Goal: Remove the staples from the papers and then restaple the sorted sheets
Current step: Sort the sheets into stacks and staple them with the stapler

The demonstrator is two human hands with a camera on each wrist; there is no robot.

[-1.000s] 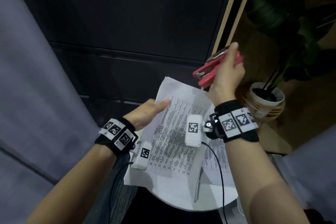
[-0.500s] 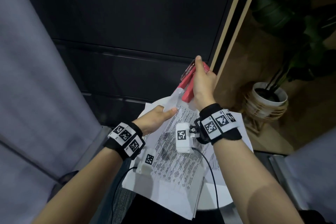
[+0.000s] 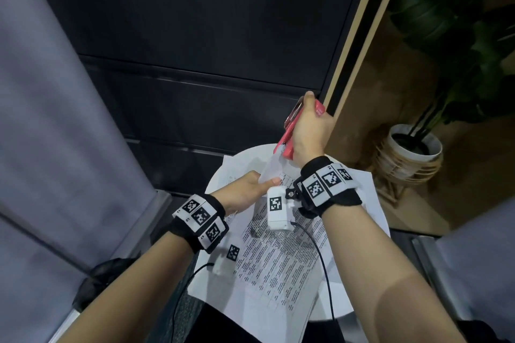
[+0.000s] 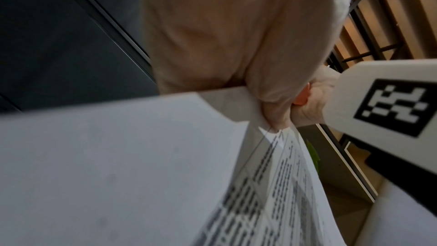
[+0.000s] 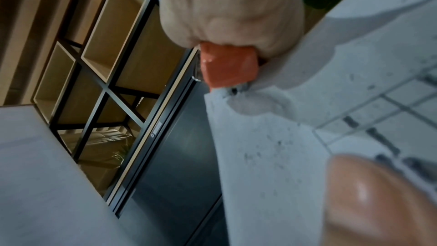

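Note:
My right hand [image 3: 308, 131] grips a red stapler [image 3: 289, 133], whose mouth sits over the lifted top corner of the printed sheets [image 3: 278, 253]. The stapler's red nose [image 5: 228, 66] meets that paper corner in the right wrist view. My left hand [image 3: 245, 189] pinches the printed sheets [image 4: 279, 184] just below the corner, thumb on top. The sheets lie fanned over a small round white table [image 3: 245, 156]. Whether a staple sits in the corner is hidden.
A dark cabinet [image 3: 209, 50] with drawer fronts stands straight ahead. A potted plant [image 3: 412, 147] in a white pot sits on the floor at right. Grey upholstery [image 3: 41, 147] flanks the table at left. Cables run from the wrist cameras across the sheets.
My right hand brought the stapler down and left from the air onto the paper corner. The sheets sank lower toward the table, with my left hand still holding them.

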